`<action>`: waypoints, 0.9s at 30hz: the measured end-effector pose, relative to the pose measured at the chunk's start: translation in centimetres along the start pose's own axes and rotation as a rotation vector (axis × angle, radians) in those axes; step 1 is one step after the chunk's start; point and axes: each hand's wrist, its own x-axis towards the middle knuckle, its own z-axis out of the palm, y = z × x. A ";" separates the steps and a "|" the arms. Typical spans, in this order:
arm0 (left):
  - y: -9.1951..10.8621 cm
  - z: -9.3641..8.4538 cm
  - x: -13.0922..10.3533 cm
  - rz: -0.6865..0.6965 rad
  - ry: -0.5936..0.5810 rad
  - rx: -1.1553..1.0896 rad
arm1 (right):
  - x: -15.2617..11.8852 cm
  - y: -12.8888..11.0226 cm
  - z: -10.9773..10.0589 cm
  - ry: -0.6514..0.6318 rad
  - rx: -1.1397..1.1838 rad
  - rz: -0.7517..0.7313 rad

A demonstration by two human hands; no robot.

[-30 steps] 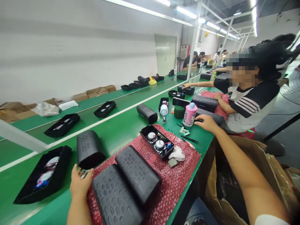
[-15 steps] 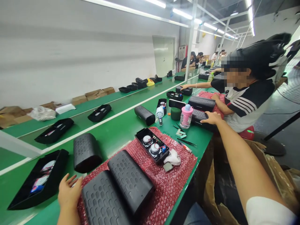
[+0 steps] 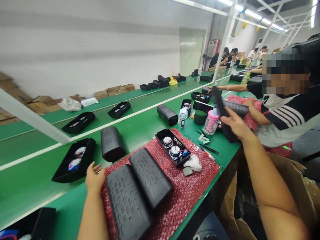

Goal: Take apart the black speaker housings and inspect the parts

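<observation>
Your right hand (image 3: 236, 126) has its fingers wrapped round a black shell (image 3: 221, 111), lifted edge-up over the counter (image 3: 140, 128) by the pink bottle (image 3: 211, 120). It looks like stiff, light plastic; hold it mid-length. That arm is stretched well out. Your left hand (image 3: 94, 176) rests open and empty beside the near shell (image 3: 127, 203).

One head-worn camera looks forward and down along the green worktop (image 3: 140, 133), close over its near edge, the line receding far right.

No text or label readable — anywhere.
</observation>
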 end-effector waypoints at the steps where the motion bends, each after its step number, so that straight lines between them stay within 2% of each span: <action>1: -0.1 0.0 -0.1 0.008 0.003 0.000 | -0.9 -1.9 1.6 -0.080 0.018 -0.017; 3: -0.2 0.1 -0.2 0.022 0.009 0.000 | -2.7 -5.9 5.1 -0.241 -0.029 -0.045; 5: -0.4 0.1 -0.2 0.033 0.012 -0.003 | -4.4 -9.8 8.7 -0.396 -0.266 -0.002; 7: -0.5 0.1 -0.2 0.037 0.015 -0.006 | -5.6 -12.8 12.1 -0.449 -0.343 0.008; 9: -0.5 0.2 -0.1 0.034 0.020 -0.011 | -6.6 -14.6 14.7 -0.483 -0.392 0.008; 11: -0.5 0.2 -0.2 0.031 0.025 -0.014 | -7.3 -15.3 16.5 -0.508 -0.440 0.017; 14: -0.4 0.4 -0.3 0.031 0.027 -0.009 | -8.1 -15.3 17.5 -0.514 -0.505 0.034; 20: -0.3 0.6 -0.3 0.023 0.006 0.023 | -8.2 -14.4 17.3 -0.494 -0.593 0.024; 27: 0.0 0.6 -0.6 0.021 -0.012 0.051 | -8.2 -14.6 17.4 -0.488 -0.616 0.017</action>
